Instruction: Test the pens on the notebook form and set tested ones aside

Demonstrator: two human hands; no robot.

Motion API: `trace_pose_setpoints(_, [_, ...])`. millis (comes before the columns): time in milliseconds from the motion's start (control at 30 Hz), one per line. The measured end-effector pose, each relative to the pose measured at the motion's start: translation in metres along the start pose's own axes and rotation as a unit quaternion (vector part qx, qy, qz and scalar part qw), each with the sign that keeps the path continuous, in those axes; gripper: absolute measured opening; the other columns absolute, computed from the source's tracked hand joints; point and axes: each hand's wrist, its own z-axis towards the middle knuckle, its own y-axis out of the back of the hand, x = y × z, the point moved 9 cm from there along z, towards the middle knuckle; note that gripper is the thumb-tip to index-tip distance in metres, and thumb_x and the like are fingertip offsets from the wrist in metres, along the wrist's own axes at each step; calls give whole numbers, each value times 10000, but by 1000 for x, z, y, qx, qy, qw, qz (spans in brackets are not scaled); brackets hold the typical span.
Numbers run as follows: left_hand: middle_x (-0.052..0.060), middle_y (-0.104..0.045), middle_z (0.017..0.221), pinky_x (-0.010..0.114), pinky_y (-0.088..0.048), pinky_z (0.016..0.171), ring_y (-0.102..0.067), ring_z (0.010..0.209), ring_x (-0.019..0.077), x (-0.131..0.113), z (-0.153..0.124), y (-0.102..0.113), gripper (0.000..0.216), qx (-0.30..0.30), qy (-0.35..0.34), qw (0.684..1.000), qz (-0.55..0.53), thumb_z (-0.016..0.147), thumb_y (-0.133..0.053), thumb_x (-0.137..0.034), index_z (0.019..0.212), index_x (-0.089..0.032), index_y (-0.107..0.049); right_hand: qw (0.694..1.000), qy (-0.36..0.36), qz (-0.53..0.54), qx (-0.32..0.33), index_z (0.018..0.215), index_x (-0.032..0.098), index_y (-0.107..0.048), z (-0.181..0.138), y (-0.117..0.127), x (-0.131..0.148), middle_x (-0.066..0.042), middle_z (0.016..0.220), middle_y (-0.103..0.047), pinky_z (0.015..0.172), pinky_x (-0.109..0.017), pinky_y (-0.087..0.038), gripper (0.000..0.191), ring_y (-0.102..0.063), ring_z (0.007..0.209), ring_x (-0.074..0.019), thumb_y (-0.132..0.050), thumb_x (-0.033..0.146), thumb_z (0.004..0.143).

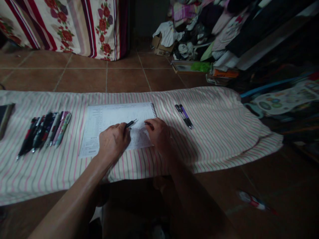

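My left hand is closed around a black pen, whose thin tip points up and to the right. Just right of it, my right hand is pinched, with a small dark piece showing at its fingertips that I cannot make out. A short gap separates the pen's tip from those fingers. Both hands are over a spiral notebook with printed and handwritten marks on its page. To the right lie a purple pen and a black pen, side by side.
A row of several pens lies left of the notebook. At the far left edge is a dark flat object. A striped cloth covers the low table. Beyond are a floral curtain, a cardboard box and piled clothes.
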Motion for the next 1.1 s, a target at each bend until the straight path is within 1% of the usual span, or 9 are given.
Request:
trace_pose_setpoints(100, [73,-674,771,276,-334,507,-624,699,216,0,0,0,300,-11,-3,1000,-1,860,-361,-339,900,-198,-623,1000,1,8,4,944,205,-673,0,-3,1,-75,914,-657,795,-323,-440,209,-592,854,-200,-545,158,785])
trace_pose_setpoints(233, [74,-674,777,273,-321,493,-621,683,213,1,0,-1,314,-16,-5,1000,4,861,-353,-347,927,-198,-622,1000,-6,22,15,956,194,-670,0,-4,-1,-76,922,-653,786,-308,-444,226,-597,826,-187,-550,134,774])
trace_pose_setpoints(333, [73,-676,785,269,-310,485,-622,683,214,3,0,0,314,-13,-9,1000,9,861,-355,-351,929,-196,-619,1000,-7,11,27,944,182,-678,0,-3,-3,-86,914,-650,767,-304,-447,214,-601,807,-189,-559,139,772])
trace_pose_setpoints(433, [75,-680,785,269,-299,481,-625,692,218,4,-1,1,315,-8,-6,1000,15,863,-353,-349,933,-195,-619,1000,-8,9,21,917,194,-683,1,-2,-5,-76,902,-655,769,-301,-450,191,-606,802,-186,-556,164,779])
trace_pose_setpoints(533, [78,-683,790,270,-307,489,-627,696,220,7,-2,0,322,2,5,1000,21,867,-352,-350,957,-196,-620,999,-19,28,15,955,196,-673,1,-1,-7,-68,907,-666,764,-295,-456,224,-612,799,-182,-535,161,783])
trace_pose_setpoints(600, [82,-684,797,272,-322,500,-625,695,221,8,-2,0,325,8,10,1000,22,867,-356,-351,975,-197,-621,999,-23,35,16,974,190,-669,1,0,-7,-70,918,-673,767,-296,-457,241,-616,807,-186,-520,160,788])
trace_pose_setpoints(733, [89,-682,807,277,-347,518,-627,711,231,10,-2,1,341,6,15,1000,22,865,-357,-362,1003,-200,-624,999,-15,36,15,953,191,-675,3,3,-6,-70,943,-686,817,-310,-448,254,-621,894,-204,-470,146,809])
trace_pose_setpoints(900, [89,-679,816,281,-370,541,-628,720,236,12,-1,1,355,2,20,1000,14,864,-357,-370,1030,-203,-623,996,-42,73,30,976,169,-661,5,4,-13,-60,865,-711,755,-283,-472,288,-656,819,-182,-430,119,811])
trace_pose_setpoints(1100, [100,-680,838,302,-384,555,-628,727,246,12,-1,0,349,7,24,1000,7,859,-368,-363,1034,-204,-624,998,-36,42,32,983,200,-666,3,7,-10,-42,805,-714,740,-293,-466,282,-663,802,-195,-459,144,800])
